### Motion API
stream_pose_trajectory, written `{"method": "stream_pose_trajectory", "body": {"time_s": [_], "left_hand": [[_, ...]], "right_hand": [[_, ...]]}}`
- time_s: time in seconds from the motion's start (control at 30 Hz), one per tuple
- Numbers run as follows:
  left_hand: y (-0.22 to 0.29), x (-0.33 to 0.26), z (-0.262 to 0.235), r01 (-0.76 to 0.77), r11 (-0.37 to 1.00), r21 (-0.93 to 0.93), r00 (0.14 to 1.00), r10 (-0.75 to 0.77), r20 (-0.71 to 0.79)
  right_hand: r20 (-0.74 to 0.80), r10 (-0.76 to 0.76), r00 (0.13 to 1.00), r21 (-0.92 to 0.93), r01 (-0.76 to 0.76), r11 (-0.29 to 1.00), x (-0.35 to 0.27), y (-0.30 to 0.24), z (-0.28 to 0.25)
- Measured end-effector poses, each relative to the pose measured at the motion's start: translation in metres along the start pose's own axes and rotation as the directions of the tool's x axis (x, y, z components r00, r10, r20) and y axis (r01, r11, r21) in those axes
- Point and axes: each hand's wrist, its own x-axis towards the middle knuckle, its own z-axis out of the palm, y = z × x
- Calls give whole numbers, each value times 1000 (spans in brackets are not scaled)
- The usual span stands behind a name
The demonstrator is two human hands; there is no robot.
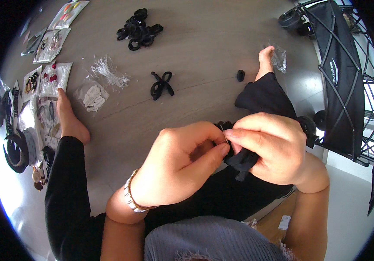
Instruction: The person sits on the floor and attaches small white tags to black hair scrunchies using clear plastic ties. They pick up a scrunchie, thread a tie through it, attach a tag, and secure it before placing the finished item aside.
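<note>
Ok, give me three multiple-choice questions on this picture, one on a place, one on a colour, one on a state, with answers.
1. Where does the pile of black rings lie?
A. at the far side of the floor
B. in the person's lap
C. on the black stand

2. What colour is the cloth piece between the hands?
A. white
B. black
C. red

3. How is the left hand?
A. flat on the floor
B. fingers pinched together against the right hand
C. open in the air

Answers: 1 A, the pile sits on the floor far from the hands. 2 B, the cloth is dark black. 3 B, thumb and forefinger meet at the cloth.
</note>
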Motion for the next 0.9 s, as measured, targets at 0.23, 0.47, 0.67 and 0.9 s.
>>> {"method": "stream_pose_trajectory", "body": {"time_s": [0.23, 0.47, 0.67, 0.9], "left_hand": [[-11, 3, 2, -288, 956, -61, 957, 290, 25], [-25, 6, 14, -535, 840, -91, 844, 528, -91], [-34, 3, 18, -608, 788, -99, 788, 583, -200], [-25, -11, 4, -617, 698, -362, 776, 465, -426]], "right_hand": [[1, -7, 1000, -45, 7, 999, 4, -9, -3], [-115, -170, 979, -141, 154, 978, 6, -14, 3], [-120, -180, 976, -212, 152, 965, 9, -22, 5], [-396, 273, 877, 128, -242, 962, -2, -14, -12]]}}
